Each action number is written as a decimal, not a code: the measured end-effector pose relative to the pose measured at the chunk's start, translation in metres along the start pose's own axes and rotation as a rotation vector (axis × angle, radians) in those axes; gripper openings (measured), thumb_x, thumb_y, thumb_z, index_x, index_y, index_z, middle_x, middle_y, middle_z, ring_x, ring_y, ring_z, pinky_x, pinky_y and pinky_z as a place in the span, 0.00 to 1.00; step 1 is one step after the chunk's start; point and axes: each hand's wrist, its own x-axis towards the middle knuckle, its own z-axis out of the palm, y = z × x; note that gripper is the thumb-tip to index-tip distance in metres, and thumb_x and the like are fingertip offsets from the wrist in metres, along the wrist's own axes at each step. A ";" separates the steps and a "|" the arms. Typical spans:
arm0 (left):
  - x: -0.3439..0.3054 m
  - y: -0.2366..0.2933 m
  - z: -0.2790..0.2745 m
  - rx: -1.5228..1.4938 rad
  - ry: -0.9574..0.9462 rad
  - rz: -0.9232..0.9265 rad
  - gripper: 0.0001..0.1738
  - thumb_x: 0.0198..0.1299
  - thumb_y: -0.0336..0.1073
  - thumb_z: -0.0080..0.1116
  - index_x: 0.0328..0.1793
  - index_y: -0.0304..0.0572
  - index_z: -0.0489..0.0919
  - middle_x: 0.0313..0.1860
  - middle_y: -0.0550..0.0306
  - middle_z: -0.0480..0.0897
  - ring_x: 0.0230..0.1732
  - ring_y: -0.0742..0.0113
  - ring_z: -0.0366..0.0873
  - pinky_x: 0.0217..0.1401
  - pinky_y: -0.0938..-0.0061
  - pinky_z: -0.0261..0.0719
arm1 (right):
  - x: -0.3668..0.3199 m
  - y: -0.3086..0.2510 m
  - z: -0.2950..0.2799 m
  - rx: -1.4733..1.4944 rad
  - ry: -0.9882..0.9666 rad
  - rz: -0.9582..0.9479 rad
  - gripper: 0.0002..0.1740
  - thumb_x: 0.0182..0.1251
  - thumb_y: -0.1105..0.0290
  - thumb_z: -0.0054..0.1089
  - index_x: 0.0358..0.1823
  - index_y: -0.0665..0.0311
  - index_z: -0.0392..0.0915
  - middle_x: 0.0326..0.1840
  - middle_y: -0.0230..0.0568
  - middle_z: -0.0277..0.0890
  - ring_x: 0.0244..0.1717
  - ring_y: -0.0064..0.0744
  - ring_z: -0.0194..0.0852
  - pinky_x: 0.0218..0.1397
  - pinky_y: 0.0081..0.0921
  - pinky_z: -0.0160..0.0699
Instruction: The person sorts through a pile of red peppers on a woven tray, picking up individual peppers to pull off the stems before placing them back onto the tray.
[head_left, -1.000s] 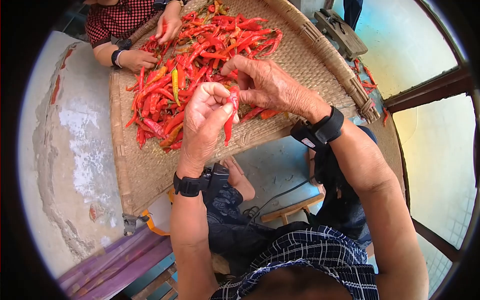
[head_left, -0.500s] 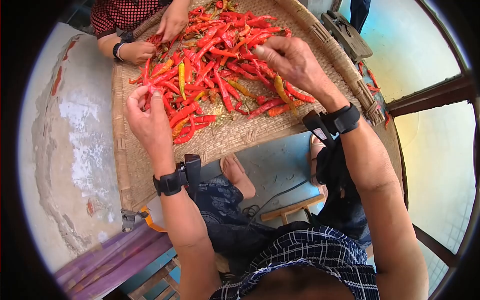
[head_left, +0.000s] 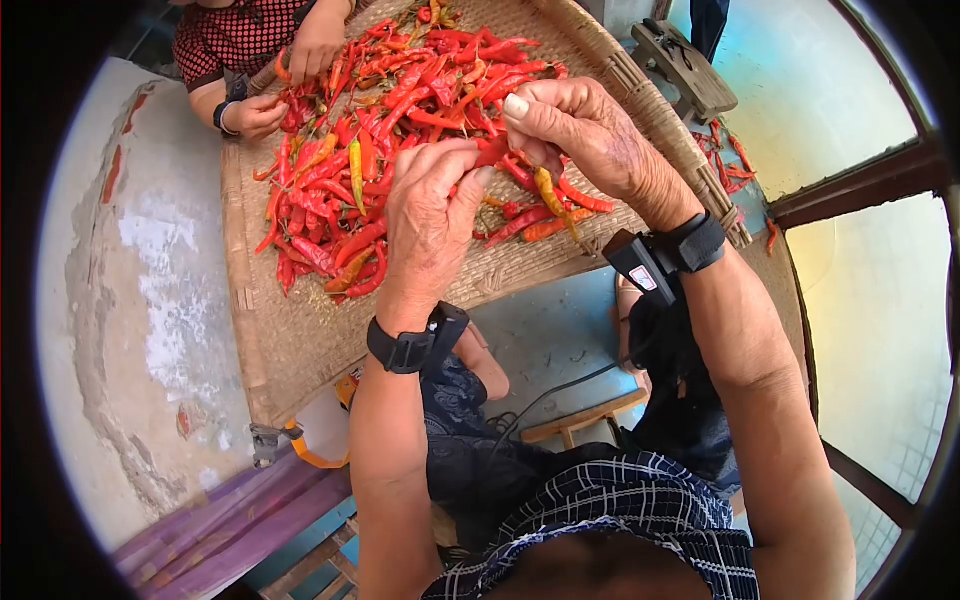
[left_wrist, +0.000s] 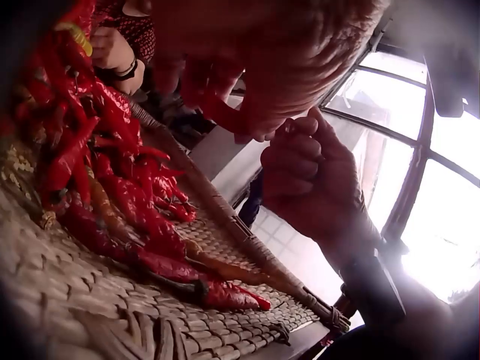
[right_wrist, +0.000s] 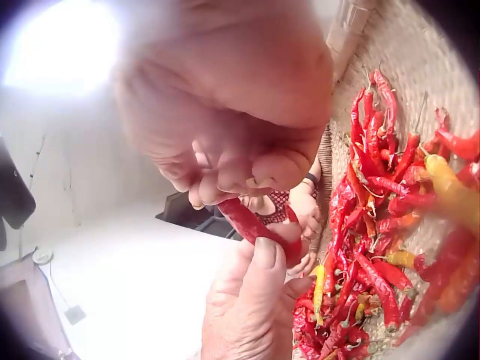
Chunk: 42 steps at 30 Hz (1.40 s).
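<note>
Fingers of left hand and right hand pinch one red chili; big pile likely left, done count unclear.

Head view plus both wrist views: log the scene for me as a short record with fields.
left hand: pinches a glossy red chili pepper
right hand: fingertips on that pepper's other end
surface: tan woven tray with raised rim
on tray: heap of wrinkled red chili peppers, a slim yellow chili pepper among them
other person: hands at the heap's far left
beyond tray, right: wooden bench
</note>
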 end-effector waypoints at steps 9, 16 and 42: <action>-0.010 -0.055 -0.055 0.830 0.476 -0.022 0.16 0.64 0.41 0.56 0.51 0.38 0.78 0.30 0.51 0.81 0.29 0.59 0.77 0.35 0.65 0.74 | -0.005 0.025 -0.022 -0.595 0.159 -0.111 0.15 0.69 0.61 0.58 0.46 0.66 0.77 0.22 0.33 0.72 0.24 0.21 0.69 0.28 0.23 0.69; -0.015 -0.039 0.003 0.354 -0.152 -0.307 0.15 0.58 0.36 0.60 0.49 0.39 0.73 0.28 0.48 0.82 0.30 0.50 0.81 0.35 0.57 0.75 | -0.007 0.030 -0.009 -0.753 0.095 -0.081 0.09 0.61 0.66 0.61 0.36 0.65 0.79 0.27 0.50 0.78 0.32 0.50 0.79 0.36 0.40 0.77; -0.016 -0.060 -0.047 0.500 0.477 -0.376 0.25 0.58 0.28 0.59 0.62 0.35 0.69 0.47 0.47 0.76 0.37 0.64 0.76 0.43 0.69 0.76 | -0.001 0.050 0.005 -0.867 -0.040 -0.071 0.08 0.59 0.71 0.59 0.38 0.67 0.78 0.30 0.51 0.78 0.33 0.51 0.79 0.37 0.39 0.76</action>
